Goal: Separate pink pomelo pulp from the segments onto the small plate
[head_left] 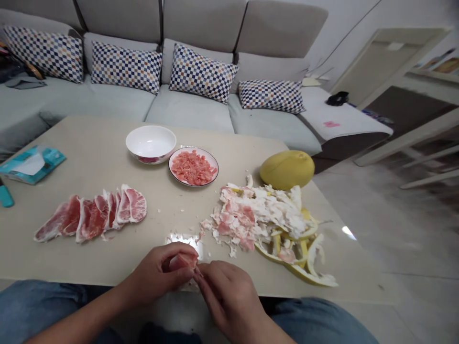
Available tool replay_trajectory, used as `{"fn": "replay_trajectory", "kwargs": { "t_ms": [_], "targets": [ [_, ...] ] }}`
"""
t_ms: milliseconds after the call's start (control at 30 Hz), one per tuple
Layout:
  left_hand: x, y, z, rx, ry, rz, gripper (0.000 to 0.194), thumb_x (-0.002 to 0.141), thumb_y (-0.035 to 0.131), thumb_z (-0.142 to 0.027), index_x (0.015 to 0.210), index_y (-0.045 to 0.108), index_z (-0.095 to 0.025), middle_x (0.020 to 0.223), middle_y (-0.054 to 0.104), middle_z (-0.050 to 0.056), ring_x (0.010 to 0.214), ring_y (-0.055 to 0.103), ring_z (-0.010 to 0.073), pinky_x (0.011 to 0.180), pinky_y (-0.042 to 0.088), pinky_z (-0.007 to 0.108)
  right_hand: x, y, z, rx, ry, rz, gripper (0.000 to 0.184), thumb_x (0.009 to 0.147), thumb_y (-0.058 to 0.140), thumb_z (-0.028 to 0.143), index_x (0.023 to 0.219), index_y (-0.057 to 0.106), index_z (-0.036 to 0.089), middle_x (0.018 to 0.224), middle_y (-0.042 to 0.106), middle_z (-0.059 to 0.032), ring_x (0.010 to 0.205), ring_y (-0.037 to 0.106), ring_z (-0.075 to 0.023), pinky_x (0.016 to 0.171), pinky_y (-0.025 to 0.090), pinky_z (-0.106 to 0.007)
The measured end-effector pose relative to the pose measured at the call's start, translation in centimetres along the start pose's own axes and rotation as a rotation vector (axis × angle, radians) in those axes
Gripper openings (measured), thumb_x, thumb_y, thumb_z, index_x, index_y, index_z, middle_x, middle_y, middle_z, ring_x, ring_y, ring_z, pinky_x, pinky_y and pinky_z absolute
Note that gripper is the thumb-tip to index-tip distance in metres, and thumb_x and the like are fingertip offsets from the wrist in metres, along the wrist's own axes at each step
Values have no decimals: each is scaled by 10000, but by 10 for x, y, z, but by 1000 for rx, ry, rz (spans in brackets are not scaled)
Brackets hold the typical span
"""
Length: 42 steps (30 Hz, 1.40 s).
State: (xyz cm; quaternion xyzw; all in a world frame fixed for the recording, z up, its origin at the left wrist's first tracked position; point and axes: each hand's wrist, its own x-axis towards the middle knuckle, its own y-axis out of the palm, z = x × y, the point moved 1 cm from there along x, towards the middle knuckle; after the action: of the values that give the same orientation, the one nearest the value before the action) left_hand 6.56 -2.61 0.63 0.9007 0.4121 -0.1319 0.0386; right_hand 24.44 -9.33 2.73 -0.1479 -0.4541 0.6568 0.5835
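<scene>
At the table's near edge, my left hand point(161, 270) curls around a pink pomelo segment point(183, 261). The fingers of my right hand point(231, 294) are closed in a pinch at the segment's right end; the exact bit between them is partly hidden. To the left lies a row of several unpeeled pomelo segments point(95, 215) in pale membrane. Beyond my hands, a dark-rimmed plate point(173, 177) holds loose pink pomelo flesh point(194, 167). A heap of white pith and membrane scraps point(276, 210) sits to the right, mixed with yellow peel strips point(304, 277).
A white bowl point(152, 138) stands beside the plate. One whole yellow pomelo point(287, 169) rests behind the scraps. A blue tissue pack point(34, 165) and a teal handle point(6, 195) are at the far left. A grey sofa point(193, 114) with checkered cushions runs behind the table.
</scene>
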Motion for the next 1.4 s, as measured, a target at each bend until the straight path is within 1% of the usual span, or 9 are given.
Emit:
{"fn": "replay_trajectory", "kwargs": {
  "t_ms": [233, 400, 533, 767, 1000, 1100, 1200, 1267, 1400],
  "targets": [
    [2, 3, 2, 63, 100, -144, 284, 775, 703, -340, 1040, 737, -245, 1026, 731, 63, 952, 631, 253, 867, 459, 313, -1, 8, 6, -266, -179, -138, 211, 921, 439, 114, 795, 601, 162, 543, 577, -16, 465, 504, -151, 463, 314, -295],
    [12, -20, 4, -175, -48, -397, 357, 767, 700, -408, 1043, 688, -182, 782, 703, 37, 581, 605, 160, 558, 452, 251, -10, 2, 24, -367, -411, -235, 141, 915, 505, 121, 820, 600, 164, 423, 496, 48, 354, 429, -117, 370, 257, -299],
    [15, -27, -2, -445, -85, -252, 418, 806, 656, -445, 1147, 616, -207, 907, 686, 53, 638, 664, 178, 618, 502, 288, -8, -17, 14, -277, -281, -262, 138, 920, 478, 132, 986, 596, 159, 520, 564, 5, 454, 493, -148, 420, 349, -292],
    [14, -12, 0, -827, -247, -20, 513, 913, 450, -516, 1297, 522, -184, 1168, 654, 150, 880, 690, 265, 872, 486, 448, 2, -44, -37, -376, -41, -318, 426, 906, 486, 87, 1324, 489, 166, 799, 641, -94, 707, 596, -208, 632, 483, -319],
    [13, -13, 3, -1011, -207, 53, 513, 889, 476, -239, 1398, 437, -190, 1318, 589, 136, 1103, 615, 291, 1003, 382, 462, 3, -47, -92, -701, 91, -267, 579, 921, 405, 153, 1474, 256, 71, 991, 687, -193, 830, 646, -292, 713, 536, -423],
    [11, -13, 4, -978, -192, 55, 644, 788, 518, -91, 1415, 417, -198, 1346, 569, 122, 1123, 602, 285, 1019, 357, 452, 2, -54, -104, -733, 126, -215, 508, 930, 391, 182, 1415, 343, 38, 992, 703, -210, 876, 651, -312, 716, 540, -444],
    [9, -11, 4, -906, -175, 45, 725, 743, 569, -39, 1424, 403, -223, 1382, 538, 110, 1165, 572, 287, 1025, 348, 437, 6, -60, -99, -708, 138, -196, 259, 939, 434, 219, 1048, 647, 120, 869, 720, -163, 818, 656, -295, 714, 528, -429],
    [8, -9, 3, -864, -164, 22, 718, 771, 618, -77, 1431, 391, -244, 1441, 479, 95, 1239, 514, 285, 1039, 337, 410, 10, -56, -85, -566, 121, -216, 213, 927, 507, 251, 819, 673, 173, 815, 714, -118, 770, 656, -257, 705, 521, -389],
    [6, -2, 1, -781, -145, -19, 743, 828, 658, -202, 1471, 296, -285, 1545, 326, 62, 1369, 360, 272, 1038, 339, 351, 14, -24, -46, -137, 51, -181, 102, 903, 570, 259, 948, 648, 211, 963, 696, -92, 914, 652, -231, 785, 534, -360]
  ]
}}
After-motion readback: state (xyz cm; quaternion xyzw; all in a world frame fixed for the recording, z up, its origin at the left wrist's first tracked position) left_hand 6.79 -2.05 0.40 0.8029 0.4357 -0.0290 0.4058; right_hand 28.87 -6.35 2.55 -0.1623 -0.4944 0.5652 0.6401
